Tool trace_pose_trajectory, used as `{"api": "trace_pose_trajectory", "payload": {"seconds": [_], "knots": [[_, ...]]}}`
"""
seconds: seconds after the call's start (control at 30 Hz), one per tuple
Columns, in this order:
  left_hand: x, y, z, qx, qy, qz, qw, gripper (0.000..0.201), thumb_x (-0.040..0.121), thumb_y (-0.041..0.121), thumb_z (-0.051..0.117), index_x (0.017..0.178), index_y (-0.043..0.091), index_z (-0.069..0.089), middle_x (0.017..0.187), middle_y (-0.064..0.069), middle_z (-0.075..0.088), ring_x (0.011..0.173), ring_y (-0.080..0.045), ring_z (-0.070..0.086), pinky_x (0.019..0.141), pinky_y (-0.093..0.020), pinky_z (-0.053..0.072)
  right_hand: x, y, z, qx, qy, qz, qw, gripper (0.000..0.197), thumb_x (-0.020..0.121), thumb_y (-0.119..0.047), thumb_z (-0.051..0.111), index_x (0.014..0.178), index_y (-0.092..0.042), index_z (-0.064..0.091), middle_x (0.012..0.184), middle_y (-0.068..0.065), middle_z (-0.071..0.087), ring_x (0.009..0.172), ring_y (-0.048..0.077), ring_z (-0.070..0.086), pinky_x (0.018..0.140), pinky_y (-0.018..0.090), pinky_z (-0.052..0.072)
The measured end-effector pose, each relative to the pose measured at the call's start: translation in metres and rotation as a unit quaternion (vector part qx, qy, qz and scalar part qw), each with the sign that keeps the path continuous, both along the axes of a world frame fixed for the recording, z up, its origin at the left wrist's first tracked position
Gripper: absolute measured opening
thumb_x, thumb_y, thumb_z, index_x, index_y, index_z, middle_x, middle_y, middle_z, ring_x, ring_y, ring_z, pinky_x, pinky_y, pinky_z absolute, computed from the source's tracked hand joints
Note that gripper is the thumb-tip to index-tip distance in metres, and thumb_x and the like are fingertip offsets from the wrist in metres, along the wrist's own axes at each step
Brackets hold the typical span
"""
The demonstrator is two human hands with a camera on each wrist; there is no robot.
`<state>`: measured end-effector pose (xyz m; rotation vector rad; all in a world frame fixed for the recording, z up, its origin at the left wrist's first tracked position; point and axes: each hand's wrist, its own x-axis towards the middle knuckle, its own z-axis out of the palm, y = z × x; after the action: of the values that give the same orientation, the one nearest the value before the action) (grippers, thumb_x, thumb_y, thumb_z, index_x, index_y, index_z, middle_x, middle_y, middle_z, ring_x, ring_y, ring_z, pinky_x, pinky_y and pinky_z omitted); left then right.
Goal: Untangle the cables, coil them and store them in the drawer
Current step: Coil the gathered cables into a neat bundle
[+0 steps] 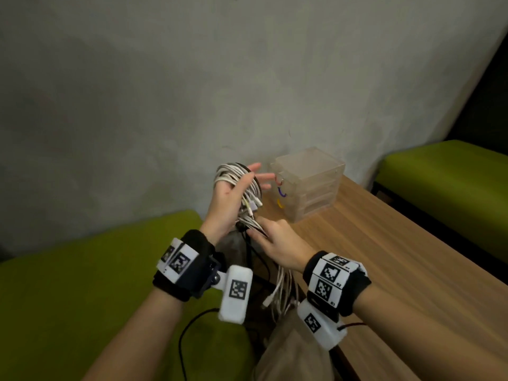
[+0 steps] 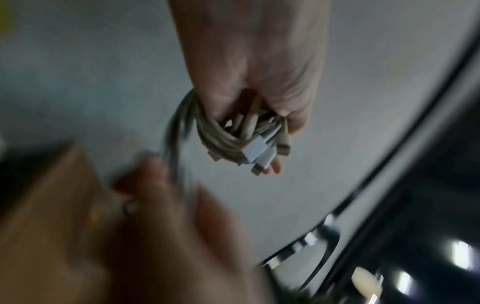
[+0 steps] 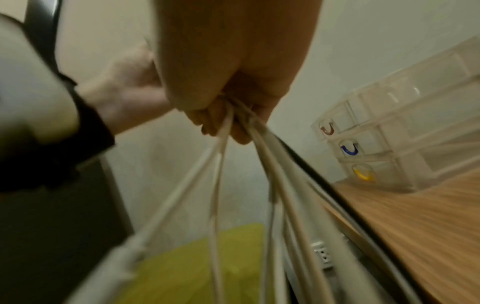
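A bundle of white cables (image 1: 231,171) is coiled around my left hand (image 1: 233,193), which is raised left of the drawer unit. Its thumb lies curled over the loops and the fingers point toward the unit. Several plug ends (image 2: 257,152) stick out of the coil. Just below, my right hand (image 1: 275,237) pinches the loose strands (image 3: 259,164), white ones and a black one, which hang down between my forearms (image 1: 280,287). The clear three-drawer unit (image 1: 310,185) stands on the wooden table (image 1: 384,257) against the wall, with its red, blue and yellow handles (image 3: 349,151) facing me and all drawers closed.
Green benches lie at the left (image 1: 68,284) and far right (image 1: 445,174) of the table. A grey wall (image 1: 192,78) rises close behind. Tan fabric (image 1: 288,350) shows at the bottom under the hanging cable ends. A thin dark wire (image 1: 187,325) trails from my left wrist device.
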<state>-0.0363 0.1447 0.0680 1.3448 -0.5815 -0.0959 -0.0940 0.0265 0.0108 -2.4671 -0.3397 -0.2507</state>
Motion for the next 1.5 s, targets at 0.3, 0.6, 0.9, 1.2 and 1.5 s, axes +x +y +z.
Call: {"api": "trace_pose_trajectory", "payload": {"seconds": [0.3,0.6,0.9,1.2,1.5], "knots": [[0.001,0.001,-0.014,0.424,-0.334,0.12,0.833,0.043,0.095,0.033,0.037,0.119,0.005,0.058,0.13,-0.011,0.056,0.12,-0.024,0.051,0.111,-0.026,0.022,0.013,-0.015,0.017,-0.047,0.082,-0.026,0.995,0.02,0.084,-0.04,0.058,0.078,-0.022,0.062,0.073,0.001,0.061,0.075,0.021,0.059,0.066,0.033,0.045],[-0.001,0.018,-0.027,0.516,-0.152,-0.077,0.839,0.039,0.096,0.029,0.042,0.061,0.013,0.049,0.061,-0.001,0.054,0.058,-0.014,0.052,0.055,-0.023,0.034,0.012,-0.043,0.049,-0.334,-0.075,0.027,0.939,0.041,0.081,-0.059,0.052,0.079,-0.018,0.057,0.08,0.005,0.066,0.078,0.027,0.062,0.057,0.029,0.032],[-0.011,0.022,-0.022,0.158,0.176,-0.368,0.899,0.032,0.082,0.034,0.059,0.076,0.003,0.061,0.045,0.002,0.049,0.043,-0.012,0.051,0.083,-0.034,0.054,0.022,-0.046,0.059,-0.192,-0.102,0.1,0.971,0.064,0.072,-0.076,0.02,0.069,-0.017,0.047,0.059,-0.004,0.049,0.056,0.017,0.047,0.052,0.029,0.024],[-0.024,0.001,-0.008,-0.122,0.223,-0.375,0.892,0.03,0.066,0.032,0.075,0.084,0.009,0.072,0.047,0.011,0.052,0.048,-0.001,0.051,0.077,-0.022,0.053,0.022,-0.023,0.042,0.238,-0.09,-0.036,0.966,0.036,0.093,-0.034,0.037,0.058,-0.028,0.044,0.057,-0.01,0.045,0.055,0.0,0.043,0.059,0.023,0.035],[-0.018,-0.008,0.005,-0.244,0.211,-0.175,0.93,0.024,0.076,0.015,0.053,0.088,0.007,0.073,0.074,0.003,0.073,0.066,-0.005,0.066,0.083,-0.026,0.056,0.012,-0.009,0.009,0.164,0.006,-0.048,0.985,0.016,0.097,-0.018,0.042,0.108,-0.013,0.052,0.078,-0.017,0.054,0.064,0.019,0.063,0.059,0.037,0.055]]}}
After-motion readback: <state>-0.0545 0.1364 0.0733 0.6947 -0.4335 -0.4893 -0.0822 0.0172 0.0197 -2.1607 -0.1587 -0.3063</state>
